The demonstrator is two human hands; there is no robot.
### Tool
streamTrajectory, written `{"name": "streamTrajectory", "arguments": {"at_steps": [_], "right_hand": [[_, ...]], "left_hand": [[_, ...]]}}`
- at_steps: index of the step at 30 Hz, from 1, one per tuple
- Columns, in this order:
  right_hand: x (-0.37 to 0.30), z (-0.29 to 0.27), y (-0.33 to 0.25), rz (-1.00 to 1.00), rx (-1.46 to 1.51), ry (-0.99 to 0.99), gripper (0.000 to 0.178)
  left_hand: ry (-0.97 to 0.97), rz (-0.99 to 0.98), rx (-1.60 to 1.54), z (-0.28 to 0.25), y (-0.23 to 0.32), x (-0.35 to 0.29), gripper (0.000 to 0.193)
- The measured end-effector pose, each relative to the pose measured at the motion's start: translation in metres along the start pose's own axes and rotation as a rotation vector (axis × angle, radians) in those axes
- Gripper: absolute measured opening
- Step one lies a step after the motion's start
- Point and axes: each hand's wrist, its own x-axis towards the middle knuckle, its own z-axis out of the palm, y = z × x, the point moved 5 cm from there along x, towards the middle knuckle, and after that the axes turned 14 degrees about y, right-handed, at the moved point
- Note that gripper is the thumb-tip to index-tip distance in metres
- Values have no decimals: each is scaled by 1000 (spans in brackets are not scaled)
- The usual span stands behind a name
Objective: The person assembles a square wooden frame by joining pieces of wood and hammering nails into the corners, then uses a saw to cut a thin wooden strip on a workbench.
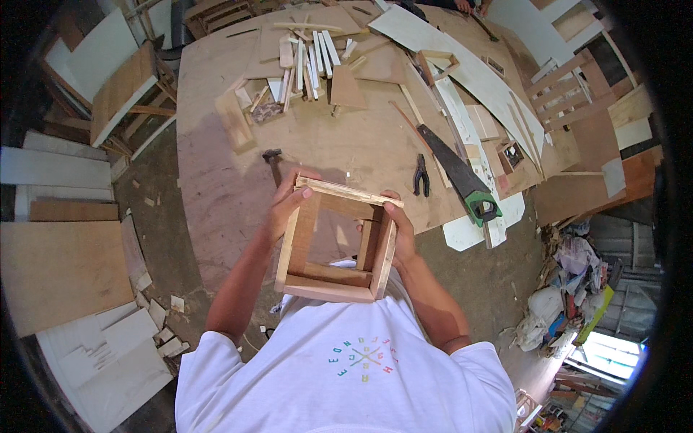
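A square, open wooden frame [328, 290] is held up in front of my chest, tilted, with its near edge against my white shirt. My left hand [287, 202] grips its far left corner, thumb on the upper rim and the other fingers mostly behind it. At the far right corner, my right hand [401, 227] is closed round the side, and some fingertips show through the opening. Beyond my left hand a hammer [272, 159] lies on the large wooden work table [289, 137]. Black-handled pliers [421, 175] rest to the right of the frame.
A handsaw [455, 169] with a green handle lies on the table's right side, beside long white boards [447, 65]. Wood strips [317, 58] are piled at the far middle. Panels [65, 267] and offcuts cover the floor at left. Another person's hand [463, 5] shows at the far edge.
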Motion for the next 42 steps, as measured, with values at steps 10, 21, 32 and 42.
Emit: {"name": "streamTrajectory", "arguments": {"at_steps": [10,21,32,42], "right_hand": [[-1,5,-2,-14,-31,13,49],[4,5,3,-71,-52,46,54],[-3,11,9,-169,-55,-186,80],[3,15,4,-188,54,-200,75]], "left_hand": [[38,7,-22,-5,-1,3,34],[99,-203,-41,-9,-13,11,43],[165,-217,-53,-19,-8,2,36],[163,-192,-176,-14,-10,-1,36]]}}
